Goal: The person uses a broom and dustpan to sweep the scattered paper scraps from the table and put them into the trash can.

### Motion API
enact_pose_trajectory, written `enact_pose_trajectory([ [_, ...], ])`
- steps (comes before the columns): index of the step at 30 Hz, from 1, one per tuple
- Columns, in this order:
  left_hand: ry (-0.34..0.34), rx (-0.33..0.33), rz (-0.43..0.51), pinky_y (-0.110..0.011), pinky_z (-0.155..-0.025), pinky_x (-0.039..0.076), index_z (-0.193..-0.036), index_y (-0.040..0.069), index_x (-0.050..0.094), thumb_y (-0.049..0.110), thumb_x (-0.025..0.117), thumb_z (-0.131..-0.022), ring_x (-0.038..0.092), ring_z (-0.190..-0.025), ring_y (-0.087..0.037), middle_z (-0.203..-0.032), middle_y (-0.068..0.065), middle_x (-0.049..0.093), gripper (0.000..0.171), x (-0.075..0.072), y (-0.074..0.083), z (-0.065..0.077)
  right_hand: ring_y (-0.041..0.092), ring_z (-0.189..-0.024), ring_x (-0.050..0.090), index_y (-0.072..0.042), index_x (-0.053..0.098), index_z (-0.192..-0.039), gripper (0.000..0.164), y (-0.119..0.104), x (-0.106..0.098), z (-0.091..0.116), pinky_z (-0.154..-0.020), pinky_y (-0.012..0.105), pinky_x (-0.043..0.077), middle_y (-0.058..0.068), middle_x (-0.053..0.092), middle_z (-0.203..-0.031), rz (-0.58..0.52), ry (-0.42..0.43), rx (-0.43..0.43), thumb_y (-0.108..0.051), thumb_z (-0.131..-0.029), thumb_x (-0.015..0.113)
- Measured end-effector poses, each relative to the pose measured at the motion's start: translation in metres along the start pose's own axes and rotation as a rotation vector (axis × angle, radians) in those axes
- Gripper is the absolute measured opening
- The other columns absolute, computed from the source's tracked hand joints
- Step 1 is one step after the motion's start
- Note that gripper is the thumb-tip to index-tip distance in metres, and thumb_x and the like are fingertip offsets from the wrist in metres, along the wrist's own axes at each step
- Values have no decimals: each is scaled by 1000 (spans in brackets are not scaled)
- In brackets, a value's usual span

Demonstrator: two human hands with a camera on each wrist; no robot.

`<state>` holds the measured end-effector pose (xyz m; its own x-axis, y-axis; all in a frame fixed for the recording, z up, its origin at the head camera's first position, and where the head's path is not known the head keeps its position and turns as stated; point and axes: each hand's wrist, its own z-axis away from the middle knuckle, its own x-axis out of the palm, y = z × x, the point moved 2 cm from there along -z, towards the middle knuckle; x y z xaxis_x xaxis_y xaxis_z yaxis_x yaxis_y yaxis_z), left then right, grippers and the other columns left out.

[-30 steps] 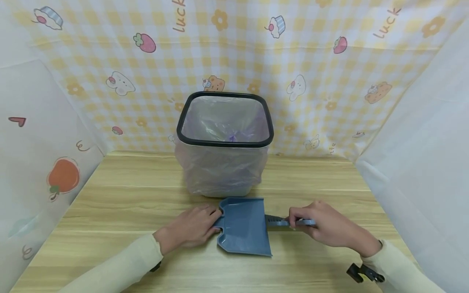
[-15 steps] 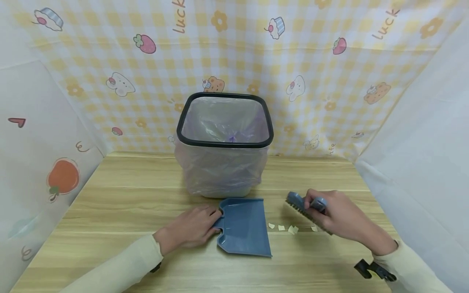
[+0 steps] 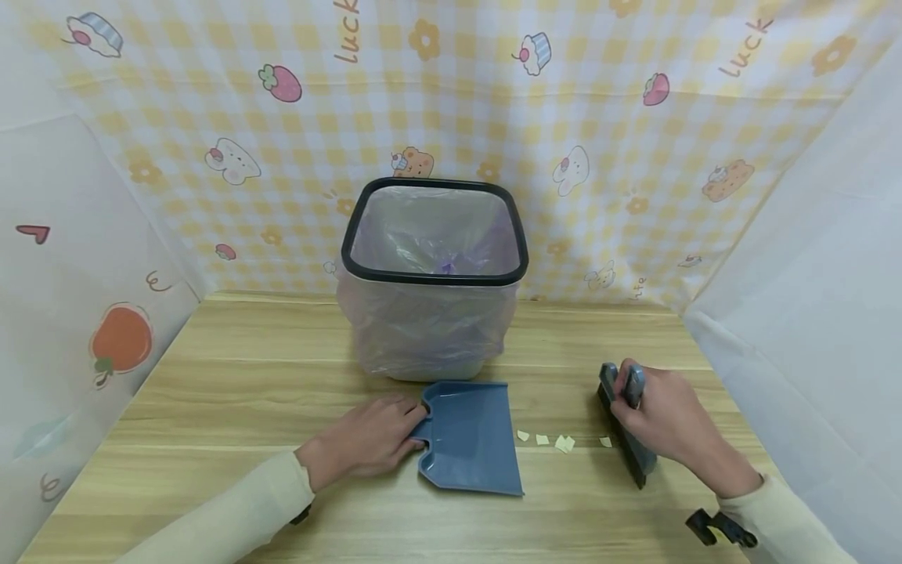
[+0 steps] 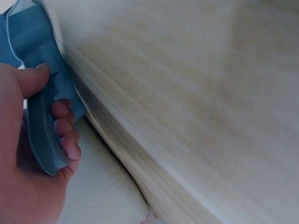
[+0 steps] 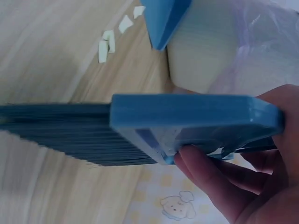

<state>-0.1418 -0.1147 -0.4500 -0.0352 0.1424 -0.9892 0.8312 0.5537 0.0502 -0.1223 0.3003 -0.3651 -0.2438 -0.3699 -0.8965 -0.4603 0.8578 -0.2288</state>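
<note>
My left hand (image 3: 369, 437) grips the handle of a blue dustpan (image 3: 470, 439), which lies on the wooden table with its open edge facing right. In the left wrist view the fingers curl round the dustpan handle (image 4: 43, 126). On the right, my right hand (image 3: 680, 415) holds a blue brush (image 3: 627, 431) with dark bristles (image 5: 70, 130), its head slanted across the table. Between dustpan and brush lie several small pale paper scraps (image 3: 564, 443) in a loose row. One scrap (image 3: 605, 442) sits close to the bristles, left of them.
Behind the dustpan stands a bin (image 3: 430, 329) with a black rim, lined with a translucent purple bag. A yellow checked cloth (image 3: 451, 94) hangs at the back, and white cloth (image 3: 810, 258) covers both sides. The wooden table (image 3: 247, 376) extends to either side of the bin.
My right hand has lifted the brush off the scraps beside the dustpan, moved it right and turned it. The scraps under it are now exposed. My left hand and the dustpan have stayed in place.
</note>
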Motion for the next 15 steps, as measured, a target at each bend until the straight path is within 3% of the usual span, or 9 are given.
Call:
enact_pose_trajectory([
  [7,0,-4,3,-41,-89,61,-122,4,68,28,70,-108,72,-101,-25,-113,-10,74,28,0,1,0,1,-59,51,-17,66,-87,22,-11,13,-2,-55,28,46,-14,58,-68,-94,-16,84,3,-84,77],
  [15,-4,-5,-3,-42,-90,61,-123,4,67,29,70,-108,72,-101,-26,-114,-11,74,29,-1,1,-1,1,-60,53,-20,65,-85,23,-36,25,-15,-57,28,47,-14,58,-69,-179,-28,103,2,-83,73],
])
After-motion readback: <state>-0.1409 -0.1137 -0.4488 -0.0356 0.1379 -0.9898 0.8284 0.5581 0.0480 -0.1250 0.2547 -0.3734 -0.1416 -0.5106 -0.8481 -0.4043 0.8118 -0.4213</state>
